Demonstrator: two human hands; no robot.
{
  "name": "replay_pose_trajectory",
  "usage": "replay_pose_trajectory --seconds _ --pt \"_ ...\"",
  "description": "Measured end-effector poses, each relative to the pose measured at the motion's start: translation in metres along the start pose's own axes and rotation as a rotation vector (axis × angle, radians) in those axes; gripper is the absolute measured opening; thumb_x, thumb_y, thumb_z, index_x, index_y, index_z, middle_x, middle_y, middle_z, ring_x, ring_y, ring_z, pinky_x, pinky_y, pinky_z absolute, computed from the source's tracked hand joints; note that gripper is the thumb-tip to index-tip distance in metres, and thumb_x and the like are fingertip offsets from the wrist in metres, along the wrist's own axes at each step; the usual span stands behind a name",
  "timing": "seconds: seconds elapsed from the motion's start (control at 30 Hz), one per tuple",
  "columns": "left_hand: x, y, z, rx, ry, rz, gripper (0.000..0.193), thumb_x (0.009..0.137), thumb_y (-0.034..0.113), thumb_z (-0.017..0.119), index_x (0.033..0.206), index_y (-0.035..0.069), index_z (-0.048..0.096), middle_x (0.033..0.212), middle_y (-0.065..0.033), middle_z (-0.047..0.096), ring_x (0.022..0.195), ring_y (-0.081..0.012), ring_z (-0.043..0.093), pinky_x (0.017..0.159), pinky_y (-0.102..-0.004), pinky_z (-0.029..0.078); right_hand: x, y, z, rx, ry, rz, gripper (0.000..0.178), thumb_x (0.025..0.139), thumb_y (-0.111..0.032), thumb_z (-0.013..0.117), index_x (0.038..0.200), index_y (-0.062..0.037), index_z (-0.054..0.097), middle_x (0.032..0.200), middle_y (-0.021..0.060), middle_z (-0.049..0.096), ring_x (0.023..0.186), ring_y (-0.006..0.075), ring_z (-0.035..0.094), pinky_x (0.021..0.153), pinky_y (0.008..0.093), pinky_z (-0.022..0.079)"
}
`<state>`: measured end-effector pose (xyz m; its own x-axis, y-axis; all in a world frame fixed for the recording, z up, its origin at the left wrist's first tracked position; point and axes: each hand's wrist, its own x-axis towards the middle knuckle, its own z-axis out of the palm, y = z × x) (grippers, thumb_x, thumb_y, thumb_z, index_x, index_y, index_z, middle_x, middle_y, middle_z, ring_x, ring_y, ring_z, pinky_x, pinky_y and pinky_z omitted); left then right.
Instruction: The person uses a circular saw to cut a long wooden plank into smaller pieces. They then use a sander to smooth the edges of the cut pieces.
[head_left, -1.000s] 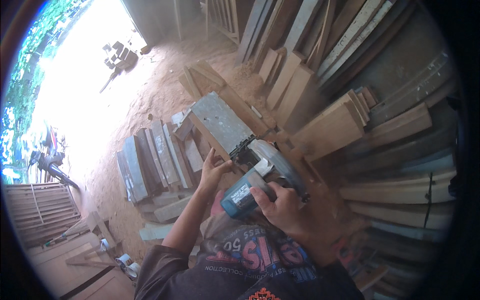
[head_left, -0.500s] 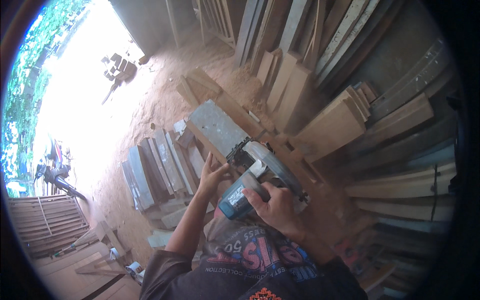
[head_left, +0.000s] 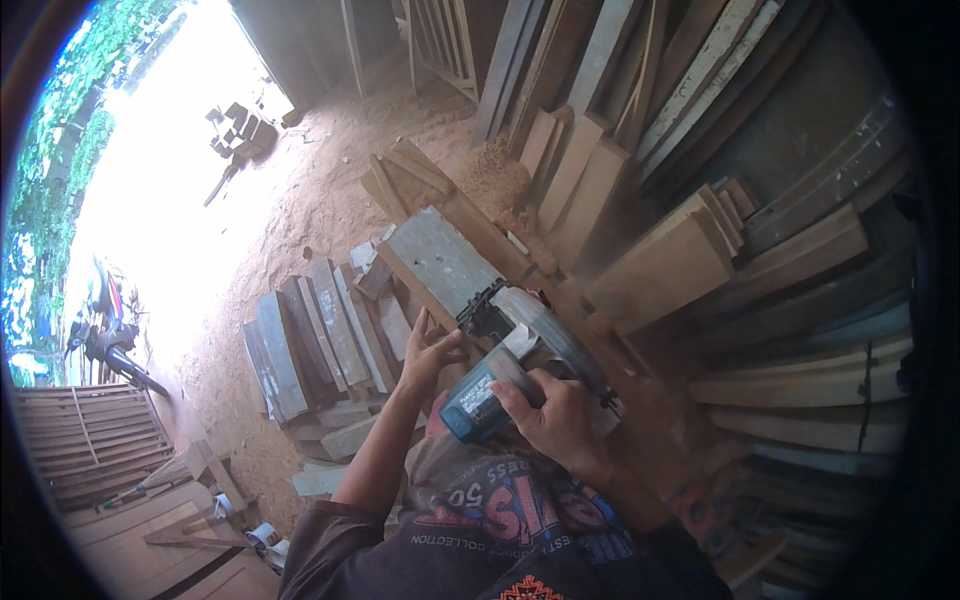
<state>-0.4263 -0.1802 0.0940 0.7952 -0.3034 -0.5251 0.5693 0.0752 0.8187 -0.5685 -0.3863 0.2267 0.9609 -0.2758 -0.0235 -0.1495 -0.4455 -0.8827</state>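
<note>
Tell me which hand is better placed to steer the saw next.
Right, most likely: the right hand has its grip on the saw, while the left hand is at the side of the grey board, fingers spread.

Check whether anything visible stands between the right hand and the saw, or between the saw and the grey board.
Nothing visible does: the right hand grips the saw directly, and its front edge meets the grey board. What lies beneath the saw is hidden.
</note>
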Motion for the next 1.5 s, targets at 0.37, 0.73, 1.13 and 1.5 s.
replay_pose_trajectory --seconds 0.37,0.73,1.13,1.5 --pt "0.007 -0.01 -0.006 -0.012 0.0 0.024 0.103 0.1 0.005 0.077 0.176 0.007 0.007 0.147 -0.0233 0.063 0.125 -0.0341 0.07 0.089 -0.0485 0.066 -0.002 0.007 0.004 0.01 -0.007 -0.006 0.061 0.101 -0.058 0.074 0.082 -0.0003 0.069 0.063 0.0233 0.069 0.063 0.0421 0.075 0.055 0.0488 0.058" --pt "0.01 -0.015 -0.009 -0.009 -0.004 0.024 0.105 0.099 0.008 0.08 0.176 0.008 0.009 0.146 -0.023 0.063 0.123 -0.0331 0.07 0.086 -0.0468 0.066 -0.004 0.018 0.01 0.021 0.015 -0.028 0.062 0.1 -0.058 0.075 0.078 -0.001 0.066 0.061 0.0228 0.067 0.06 0.0416 0.074 0.053 0.0489 0.057" --pt "0.012 -0.017 -0.006 -0.015 -0.004 0.045 0.1 0.099 0.005 0.077 0.176 0.011 0.014 0.143 -0.0227 0.066 0.121 -0.0326 0.071 0.084 -0.0447 0.067 -0.004 0.028 0.016 0.011 0.033 -0.06 0.059 0.099 -0.055 0.077 0.079 -0.0007 0.066 0.06 0.0227 0.067 0.06 0.0421 0.074 0.053 0.0488 0.057" --pt "0.018 -0.023 -0.01 0.004 0.003 0.062 0.105 0.098 0.005 0.077 0.176 0.007 0.007 0.143 -0.0256 0.062 0.122 -0.0346 0.07 0.084 -0.0445 0.067 -0.004 0.039 0.022 0.021 0.025 -0.052 0.06 0.1 -0.057 0.076 0.079 -0.001 0.066 0.061 0.0231 0.066 0.059 0.0426 0.073 0.053 0.0488 0.056"
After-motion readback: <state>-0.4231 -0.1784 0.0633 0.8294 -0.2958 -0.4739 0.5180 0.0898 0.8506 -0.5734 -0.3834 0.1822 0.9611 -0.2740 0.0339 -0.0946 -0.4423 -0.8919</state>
